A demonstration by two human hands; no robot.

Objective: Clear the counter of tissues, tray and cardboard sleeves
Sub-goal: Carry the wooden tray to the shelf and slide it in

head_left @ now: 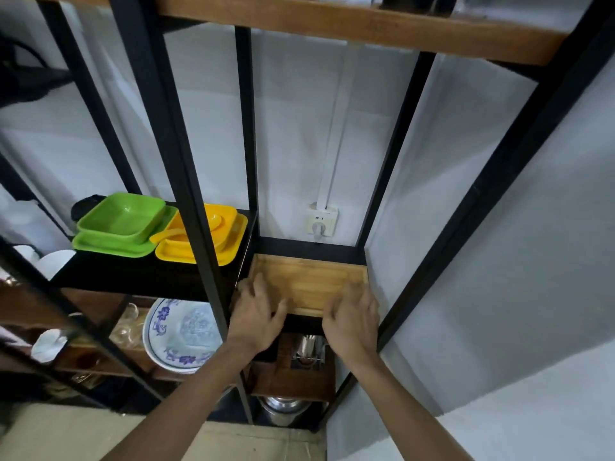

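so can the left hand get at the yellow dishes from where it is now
Probably not directly: the left hand rests on the wooden tray, and a black upright post crosses in front of the yellow dishes, so it would need to go around.

no readable text, brand or number anywhere. only small dark marks on the white wall socket (321, 222), too blurred to make out. blue pattern on the round plate (181, 334), ornament rather than lettering.
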